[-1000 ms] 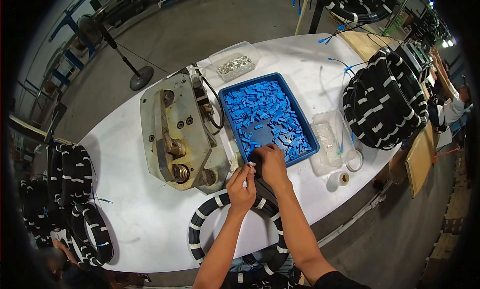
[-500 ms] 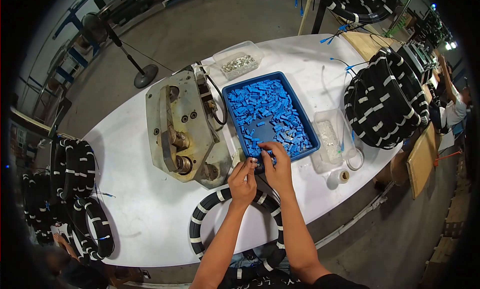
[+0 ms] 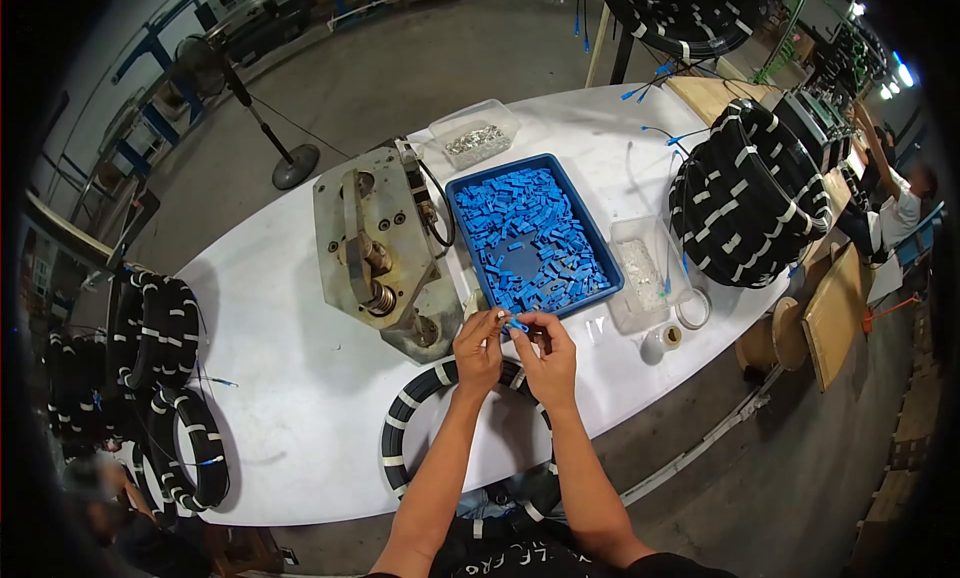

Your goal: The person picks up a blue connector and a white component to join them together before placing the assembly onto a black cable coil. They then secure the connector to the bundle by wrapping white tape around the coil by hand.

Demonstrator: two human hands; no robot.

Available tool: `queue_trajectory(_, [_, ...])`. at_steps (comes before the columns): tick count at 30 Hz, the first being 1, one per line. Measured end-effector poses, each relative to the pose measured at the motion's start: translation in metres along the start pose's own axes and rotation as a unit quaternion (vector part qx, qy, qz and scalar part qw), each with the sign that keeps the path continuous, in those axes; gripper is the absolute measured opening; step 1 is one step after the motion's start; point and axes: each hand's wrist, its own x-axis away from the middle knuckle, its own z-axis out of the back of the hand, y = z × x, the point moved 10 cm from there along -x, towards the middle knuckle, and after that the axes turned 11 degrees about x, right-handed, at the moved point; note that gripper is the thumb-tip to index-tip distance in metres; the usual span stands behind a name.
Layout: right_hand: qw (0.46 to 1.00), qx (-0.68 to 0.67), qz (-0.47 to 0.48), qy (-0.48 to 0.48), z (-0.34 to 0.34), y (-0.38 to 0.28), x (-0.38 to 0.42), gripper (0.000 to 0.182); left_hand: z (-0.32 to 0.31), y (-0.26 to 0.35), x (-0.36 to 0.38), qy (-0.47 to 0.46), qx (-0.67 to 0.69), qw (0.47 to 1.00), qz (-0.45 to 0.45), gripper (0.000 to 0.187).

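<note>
1. Two upright bundles of banded black cable, one tall (image 3: 155, 328) and one smaller (image 3: 212, 448), rest by the left edge of one white table (image 3: 280, 398); one fan (image 3: 240, 86) stands beyond it.
2. One steel machine (image 3: 405, 253) sits left of center, with one banded cable ring (image 3: 396, 433) nearer the worker.
3. One clear tub (image 3: 500, 116) holds shiny metal pieces (image 3: 475, 143), too many to count.
4. One left hand (image 3: 478, 353), its forearm slanting inward, pinches one small pale piece (image 3: 501, 315) between thumb and fingers.
5. One blue connector (image 3: 518, 325) sits between the two hands' fingertips, by the near edge of one blue tray (image 3: 590, 221) filled with uncounted blue pieces (image 3: 520, 208).
6. One right hand (image 3: 548, 356), fingers bent and forearm angled left, grasps that connector by thumb and fingertips.
7. One second tub (image 3: 632, 318), one small roll (image 3: 652, 348) and one pale ring (image 3: 708, 313) stand close together to the right.
8. One large banded bundle (image 3: 735, 198) rises beyond them; one co-worker (image 3: 900, 213) appears at far right.
</note>
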Motion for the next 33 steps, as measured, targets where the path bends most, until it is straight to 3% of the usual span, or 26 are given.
queue_trajectory(2, [1.0,0.001,0.012,-0.004,0.001,-0.008,0.006,0.023,0.011,-0.012,0.005,0.032,0.07,0.996,0.042,0.019])
queue_trajectory(5, [0.999,0.004,0.028,-0.017,0.003,-0.02,0.018,0.022,0.014,0.009,0.01,0.012,0.032,0.999,0.015,0.016])
queue_trajectory(11, [0.998,0.034,0.023,-0.051,0.003,-0.047,0.045,0.023,0.027,0.054,0.034,0.019,0.088,0.996,0.023,0.025])
queue_trajectory(14, [0.994,0.007,0.076,-0.076,0.0,-0.07,0.058,0.024,0.024,0.074,0.04,-0.002,0.113,0.993,0.023,0.027])
queue_trajectory(18, [0.999,-0.021,0.029,-0.037,0.009,-0.074,0.072,0.025,0.024,0.08,0.047,0.0,0.145,0.989,0.031,0.029])
queue_trajectory(24, [0.994,-0.01,0.104,-0.02,0.019,-0.087,0.077,0.022,0.023,0.083,0.055,-0.005,0.126,0.992,0.029,0.031])
queue_trajectory(26, [0.992,0.013,0.127,-0.014,0.022,-0.097,0.08,0.022,0.022,0.09,0.055,-0.018,0.108,0.994,0.02,0.023])
queue_trajectory(33, [0.997,-0.001,0.082,0.009,0.029,-0.102,0.089,0.022,0.014,0.106,0.052,-0.041,0.112,0.993,0.003,0.034])
